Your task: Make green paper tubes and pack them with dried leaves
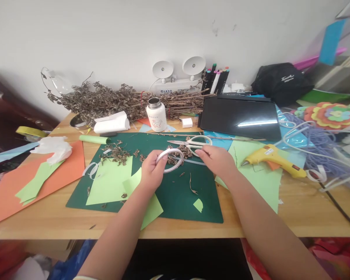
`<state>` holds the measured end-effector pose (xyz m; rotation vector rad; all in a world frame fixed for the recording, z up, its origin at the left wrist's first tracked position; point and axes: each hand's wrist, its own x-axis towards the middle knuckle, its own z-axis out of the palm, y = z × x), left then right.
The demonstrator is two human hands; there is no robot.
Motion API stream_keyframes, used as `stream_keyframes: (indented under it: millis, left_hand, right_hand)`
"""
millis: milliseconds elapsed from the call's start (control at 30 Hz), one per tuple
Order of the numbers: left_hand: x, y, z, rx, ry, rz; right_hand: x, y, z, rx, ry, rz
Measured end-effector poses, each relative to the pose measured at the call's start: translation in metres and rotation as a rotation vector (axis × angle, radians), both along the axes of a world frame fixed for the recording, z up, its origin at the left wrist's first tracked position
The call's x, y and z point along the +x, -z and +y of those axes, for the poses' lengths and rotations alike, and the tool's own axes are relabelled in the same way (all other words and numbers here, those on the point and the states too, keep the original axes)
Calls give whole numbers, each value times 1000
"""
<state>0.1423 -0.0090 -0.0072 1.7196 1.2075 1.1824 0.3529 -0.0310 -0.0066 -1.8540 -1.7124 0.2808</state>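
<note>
My left hand is closed around a white roll of tape, held upright above the dark green cutting mat. My right hand pinches the free end of the tape strip, which stretches from the roll toward it. White-handled scissors lie on the mat just behind both hands, among dried plant crumbs. Light green paper sheets lie on the mat under and left of my left wrist.
A yellow glue gun lies to the right on green paper. Dried branches, a white bottle, a paper roll, a black tablet and markers line the back. Orange paper lies left, cords right.
</note>
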Motion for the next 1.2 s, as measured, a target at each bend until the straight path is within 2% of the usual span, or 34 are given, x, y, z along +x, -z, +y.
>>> stream_keyframes:
  millis: [100, 167, 233, 333, 433, 500, 600, 700, 800, 900, 967, 1033, 1133, 1200]
  left_hand:
    - [4, 0, -7, 27, 81, 66]
    - [6, -1, -10, 25, 125, 106]
    - [8, 0, -12, 10, 145, 122]
    - [8, 1, -11, -13, 149, 84]
    - [6, 2, -8, -23, 92, 57]
    - [5, 2, -6, -28, 59, 48]
    - [5, 1, -6, -25, 59, 35]
    - [6, -1, -7, -33, 69, 51]
    - [6, -2, -9, -27, 92, 98]
    - [7, -3, -10, 13, 158, 132]
    - [6, -4, -9, 51, 189, 148]
    - [5, -5, -9, 132, 201, 192]
    - [5, -7, -7, 354, 234, 289]
    - [5, -9, -7, 508, 246, 329]
  right_hand:
    - [-13, -2, -6, 156, -221, -36]
    - [-15, -2, -7, 213, -261, -23]
    - [-11, -3, -7, 208, -196, -4]
    - [2, -4, -5, 192, -12, 99]
    - [18, -3, -2, 150, 192, 214]
    - [25, 1, 0, 75, 244, 135]
    - [27, 7, 2, 23, 232, -86]
    - [16, 8, -1, 196, 133, -209]
    - [-4, 6, -6, 377, -179, -189]
    - [-22, 4, -10, 405, -458, -81]
    - [-29, 4, -12, 374, -513, 15]
    - [-32, 2, -13, 323, -502, 87]
    - [-32, 0, -15, 288, -492, 77]
    - [-32, -1, -15, 346, -514, 15]
